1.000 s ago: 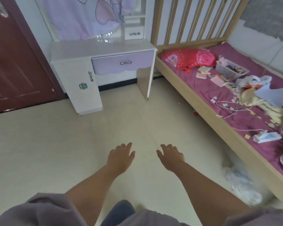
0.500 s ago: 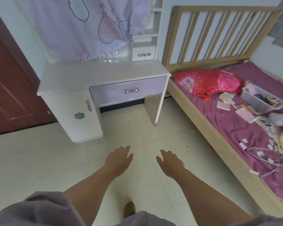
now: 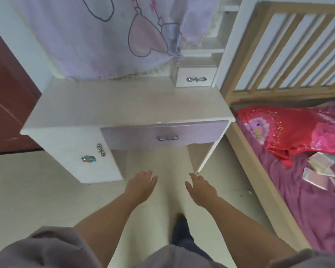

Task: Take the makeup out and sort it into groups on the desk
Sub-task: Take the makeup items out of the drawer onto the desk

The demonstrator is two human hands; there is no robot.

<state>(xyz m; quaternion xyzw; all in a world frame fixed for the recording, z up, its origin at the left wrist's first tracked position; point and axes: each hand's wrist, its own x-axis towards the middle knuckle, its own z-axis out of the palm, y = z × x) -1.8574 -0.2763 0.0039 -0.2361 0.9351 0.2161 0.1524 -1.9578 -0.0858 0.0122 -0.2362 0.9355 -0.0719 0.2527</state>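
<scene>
Both hands out in front, palms down, holding nothing. Left hand [image 3: 140, 185]: fingers [image 3: 143, 174] straight and loosely spread, aimed at the desk. Right hand [image 3: 200, 188]: fingers [image 3: 194, 176] likewise relaxed and slightly apart, tips near the foot of the desk's right leg [image 3: 211, 149] as seen from the head view, contact not clear.

White desk [image 3: 124, 105] straight ahead of the fingers, long axis running left to right across the view, front edge facing the person. Nothing resting on its top.

Containers, all closed, contents hidden:
- lilac drawer [image 3: 162, 135] just beyond and above both sets of fingers, bow-shaped metal handle [image 3: 167, 138] at centre.
- white cabinet door [image 3: 89, 151] ahead-left of the left fingers, upright bow handle and a blue sticker [image 3: 88, 158] on it.
- small white drawer [image 3: 195, 77] far beyond the right fingers, standing on the desk's back right corner.

No makeup in sight; location cannot be told.

Lilac cloth [image 3: 114, 35] with heart print hanging behind the desk. Wooden bed [image 3: 259, 165] well right of the right fingers, purple sheet, red bundle [image 3: 290, 130], a few flat cards or booklets [image 3: 317, 169] scattered, too blurred to identify. Dark red door [image 3: 6, 97] far left of the left fingers. Grey sleeves [image 3: 43, 248] at the bottom edge, one dark-shod foot [image 3: 180, 229] on the pale floor between the forearms.
</scene>
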